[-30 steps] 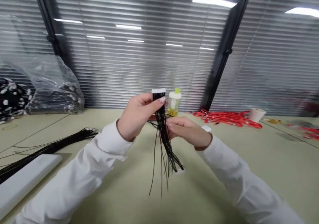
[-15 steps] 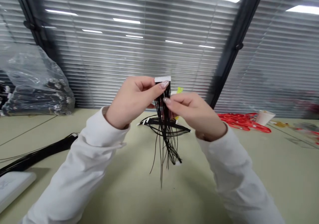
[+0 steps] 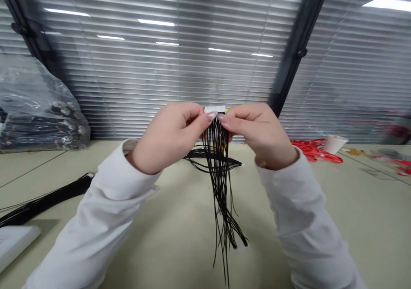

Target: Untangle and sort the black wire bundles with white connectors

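A white multi-pin connector [image 3: 214, 109] is held up in front of me, with a bundle of thin black wires [image 3: 220, 165] hanging from its underside. My left hand [image 3: 175, 135] pinches the connector's left part between thumb and fingers. On the other side, my right hand [image 3: 257, 130] is closed, its thumb and fingertips on the wires just under the connector's right end. Both thumbs nearly meet. Several wires dangle loose, while others run down to white pieces at the lower end. Behind the hanging wires lies another black wire bundle [image 3: 236, 164] on the table.
A long black wire bundle [image 3: 58, 199] and a white box-like object [image 3: 17, 242] lie at left on the table [image 3: 167, 237]. Behind them sits a clear plastic bag of wires [image 3: 41, 113]. Red cords [image 3: 316, 152] and a white cup [image 3: 335, 143] are at right, before the blinds.
My right hand has moved up from the middle of the wires to just below the connector. The wires hang lower and more spread out, and the view has shifted slightly.
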`<state>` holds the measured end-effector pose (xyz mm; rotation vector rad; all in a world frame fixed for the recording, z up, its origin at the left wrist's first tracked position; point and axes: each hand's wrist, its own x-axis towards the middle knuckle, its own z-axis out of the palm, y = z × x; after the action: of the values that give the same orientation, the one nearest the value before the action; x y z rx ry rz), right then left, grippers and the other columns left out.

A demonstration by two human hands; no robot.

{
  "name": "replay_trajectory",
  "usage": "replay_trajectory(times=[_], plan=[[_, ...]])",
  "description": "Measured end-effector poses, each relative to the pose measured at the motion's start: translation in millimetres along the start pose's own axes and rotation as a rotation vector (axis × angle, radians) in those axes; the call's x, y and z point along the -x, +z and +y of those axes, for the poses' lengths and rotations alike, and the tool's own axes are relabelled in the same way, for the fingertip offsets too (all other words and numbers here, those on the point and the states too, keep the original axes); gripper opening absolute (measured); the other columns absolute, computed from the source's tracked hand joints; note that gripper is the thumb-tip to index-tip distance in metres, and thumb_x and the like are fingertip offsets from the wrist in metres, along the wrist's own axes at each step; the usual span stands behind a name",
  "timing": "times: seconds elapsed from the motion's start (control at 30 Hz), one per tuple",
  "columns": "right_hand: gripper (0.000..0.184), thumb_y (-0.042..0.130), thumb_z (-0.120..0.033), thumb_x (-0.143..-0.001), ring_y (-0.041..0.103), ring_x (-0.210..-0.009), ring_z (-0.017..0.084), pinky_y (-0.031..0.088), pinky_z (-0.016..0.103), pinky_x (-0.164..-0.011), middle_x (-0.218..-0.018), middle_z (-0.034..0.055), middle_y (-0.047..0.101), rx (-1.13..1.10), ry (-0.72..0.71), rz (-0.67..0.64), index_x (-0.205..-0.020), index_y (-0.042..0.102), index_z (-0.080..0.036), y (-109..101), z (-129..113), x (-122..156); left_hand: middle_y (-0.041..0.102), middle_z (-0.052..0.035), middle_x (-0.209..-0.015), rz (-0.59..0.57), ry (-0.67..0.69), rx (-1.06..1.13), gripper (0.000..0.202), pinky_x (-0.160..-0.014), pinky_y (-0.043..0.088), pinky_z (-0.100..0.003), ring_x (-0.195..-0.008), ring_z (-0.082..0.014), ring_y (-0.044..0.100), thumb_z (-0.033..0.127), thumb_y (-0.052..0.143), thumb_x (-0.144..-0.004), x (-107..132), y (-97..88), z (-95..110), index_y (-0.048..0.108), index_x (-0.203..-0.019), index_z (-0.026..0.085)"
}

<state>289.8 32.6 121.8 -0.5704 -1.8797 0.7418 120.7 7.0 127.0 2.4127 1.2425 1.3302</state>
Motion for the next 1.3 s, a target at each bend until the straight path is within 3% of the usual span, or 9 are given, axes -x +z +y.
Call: replay_trajectory(times=[0.13, 0.27, 0.47, 0.57, 0.7, 0.87, 0.97, 1.13, 1.3], plan=[[0.03, 0.057, -0.026, -0.078, 0.04, -0.047, 0.005, 0.028, 0.019, -0.043, -0.049, 0.0005, 0.047, 0.168, 0.001, -0.111, -0.053, 0.053, -0.01, -7.2, -5.3, 5.1, 0.041, 0.0024, -0.046, -0.109, 0.057, -0.232, 0.036, -0.042, 0.025, -0.021, -0.044, -0.0073, 0.037, 0.035, 0.043, -0.083, 1.6, -6.2, 4.1, 0.045, -0.053, 0.015], [0.033, 0.052, -0.031, -0.083, 0.047, -0.054, 0.008, 0.034, 0.021, -0.048, -0.056, 0.0028, 0.053, 0.253, -0.028, -0.239, -0.058, 0.053, -0.01, -11.0, -6.2, 7.1, 0.041, 0.003, -0.046, -0.19, 0.043, -0.23, 0.035, -0.041, 0.025, -0.02, -0.044, -0.0072, 0.037, 0.036, 0.044, -0.082, 2.9, -13.4, 4.5, 0.047, -0.055, 0.015], [0.026, 0.05, -0.03, -0.084, 0.053, -0.058, 0.009, 0.042, 0.021, -0.055, -0.062, 0.003, 0.057, 0.121, -0.001, -0.372, -0.065, 0.05, -0.011, -11.4, -6.4, 7.1, 0.057, -0.0012, -0.057, -0.297, -0.027, 0.036, 0.033, -0.051, 0.041, -0.02, -0.054, -0.0105, 0.053, 0.037, 0.046, -0.082, 2.0, -17.5, -1.2, 0.054, -0.06, 0.014], [0.019, 0.052, -0.031, -0.084, 0.052, -0.055, 0.009, 0.043, 0.021, -0.051, -0.061, 0.0013, 0.056, 0.045, 0.05, -0.371, -0.075, 0.049, -0.013, -11.3, -3.4, 6.3, 0.061, -0.0043, -0.059, -0.321, -0.096, 0.273, 0.035, -0.053, 0.047, -0.022, -0.056, -0.0127, 0.057, 0.039, 0.048, -0.082, -1.1, -14.9, -10.8, 0.055, -0.059, 0.013], [0.017, 0.054, -0.029, -0.082, 0.051, -0.05, 0.009, 0.042, 0.021, -0.046, -0.058, 0.0003, 0.052, 0.155, 0.091, -0.325, -0.075, 0.051, -0.014, -9.4, 3.0, 4.0, 0.062, -0.0067, -0.06, -0.388, -0.218, 0.47, 0.034, -0.051, 0.049, -0.024, -0.055, -0.0145, 0.059, 0.043, 0.053, -0.078, -5.8, -9.6, -25.2, 0.057, -0.061, 0.013], [0.025, 0.057, -0.031, -0.077, 0.053, -0.044, 0.01, 0.04, 0.021, -0.039, -0.054, 0.0009, 0.05, 0.426, 0.092, -0.151, -0.061, 0.052, -0.013, -5.5, 9.0, 0.2, 0.061, -0.0048, -0.061, -0.324, -0.275, 0.442, 0.028, -0.05, 0.05, -0.024, -0.053, -0.0131, 0.058, 0.04, 0.059, -0.074, -8.9, -1.8, -31.5, 0.056, -0.064, 0.014], [0.02, 0.06, -0.031, -0.074, 0.056, -0.046, 0.013, 0.041, 0.024, -0.041, -0.056, 0.0023, 0.055, 0.51, 0.094, -0.121, -0.068, 0.057, -0.013, -5.1, 10.3, -0.4, 0.059, -0.004, -0.061, -0.26, -0.284, 0.389, 0.029, -0.048, 0.049, -0.023, -0.051, -0.0123, 0.056, 0.042, 0.058, -0.074, -9.7, 3.3, -30.7, 0.055, -0.064, 0.015], [0.027, 0.062, -0.02, -0.072, 0.059, -0.054, 0.016, 0.047, 0.027, -0.047, -0.063, 0.0035, 0.059, 0.3, 0.281, -0.244, -0.097, 0.056, -0.013, -9.4, 5.9, 3.7, 0.056, -0.0036, -0.058, -0.196, -0.26, 0.301, 0.032, -0.043, 0.045, -0.023, -0.049, -0.0123, 0.054, 0.044, 0.056, -0.075, -10.4, 7.8, -28.2, 0.054, -0.062, 0.015], [0.032, 0.061, -0.019, -0.073, 0.058, -0.059, 0.013, 0.045, 0.024, -0.049, -0.069, 0.004, 0.059, 0.285, 0.212, -0.152, -0.103, 0.055, -0.014, -15.0, 1.9, 5.7, 0.053, -0.0015, -0.055, -0.173, -0.217, 0.305, 0.032, -0.043, 0.044, -0.022, -0.047, -0.0115, 0.052, 0.043, 0.054, -0.077, -10.5, 6.2, -29.1, 0.05, -0.061, 0.016]])
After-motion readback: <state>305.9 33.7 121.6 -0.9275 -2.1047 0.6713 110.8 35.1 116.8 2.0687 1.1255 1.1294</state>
